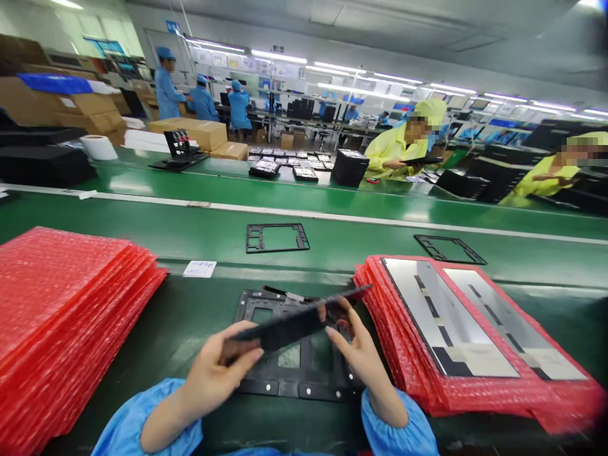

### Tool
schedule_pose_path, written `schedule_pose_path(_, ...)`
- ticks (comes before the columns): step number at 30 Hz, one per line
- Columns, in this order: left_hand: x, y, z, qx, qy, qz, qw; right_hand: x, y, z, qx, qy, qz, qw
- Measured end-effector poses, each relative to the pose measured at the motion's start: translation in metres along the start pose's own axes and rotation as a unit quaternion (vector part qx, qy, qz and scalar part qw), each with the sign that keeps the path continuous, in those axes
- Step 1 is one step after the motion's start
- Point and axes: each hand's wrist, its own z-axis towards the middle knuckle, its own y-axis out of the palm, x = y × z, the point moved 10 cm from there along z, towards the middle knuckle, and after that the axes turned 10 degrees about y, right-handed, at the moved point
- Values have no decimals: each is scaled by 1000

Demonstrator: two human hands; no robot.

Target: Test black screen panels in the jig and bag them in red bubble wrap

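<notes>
My left hand (216,373) is closed on the near left end of a thin black panel (297,323), thumb on top. The panel is tilted, its far end up to the right. My right hand (358,351) grips the panel from the right side, fingers curled on its edge. Beneath both hands a black frame jig (289,380) lies flat on the green bench. Both my sleeves are blue.
A thick stack of red bubble-wrap sheets (61,316) lies at left. At right another red stack (498,392) carries two silver panels (451,323). Two black frames (277,238) ride the green conveyor (142,228). Workers in yellow sit across it; others in blue stand far back.
</notes>
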Motion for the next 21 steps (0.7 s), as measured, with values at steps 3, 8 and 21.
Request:
schedule_pose_path(3, 58, 24, 4, -89, 231, 91, 965, -4, 5, 14, -11, -40, 11, 999)
schedule_pose_path(8, 74, 33, 18, -95, 283, 123, 946, 3, 4, 25, -10, -52, 35, 998)
schedule_pose_path(21, -47, -5, 94, -19, -156, -60, 986, 20, 21, 15, -112, 110, 249, 956)
